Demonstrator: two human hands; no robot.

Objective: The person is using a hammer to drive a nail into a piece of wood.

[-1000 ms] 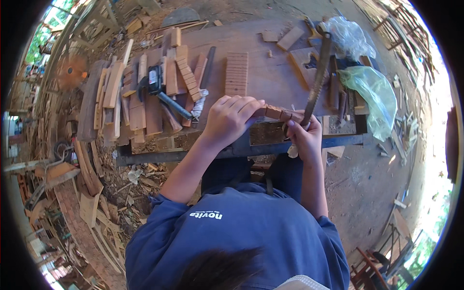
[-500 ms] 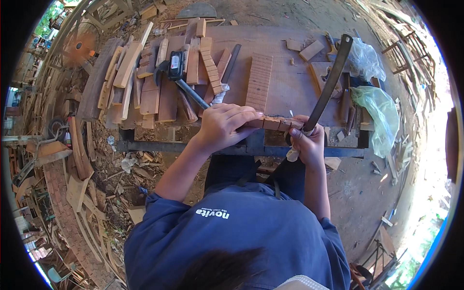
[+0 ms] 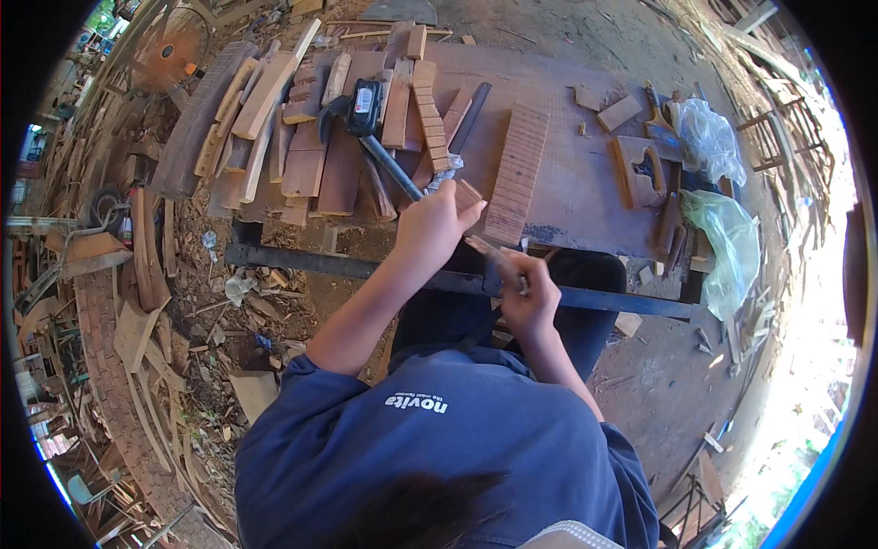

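Note:
My left hand point(image 3: 433, 229) is closed on a small reddish wooden block point(image 3: 465, 195) at the bench's near edge, just left of a long board with crosswise lines point(image 3: 518, 165). My right hand point(image 3: 530, 295), lower and to the right, has its fingers curled round a thin brownish object point(image 3: 489, 252), blurred and angled toward the left hand; I cannot make out what it is. Beyond my left hand lie a hammer point(image 3: 389, 163) with a black device point(image 3: 364, 106) by its head, and a notched wooden strip point(image 3: 430, 114).
Several loose boards point(image 3: 262, 91) crowd the bench's left side. A framed wooden piece point(image 3: 636, 174), a brush-like tool point(image 3: 657, 105), a clear bag point(image 3: 709, 137) and a green bag point(image 3: 722, 238) lie right. A metal rail point(image 3: 594, 298) runs along the near side. Scrap wood litters the ground.
My left hand has lifted up the view, away from the right hand, with a wood piece. My right hand has moved left and down; the long blade no longer stands upright above it.

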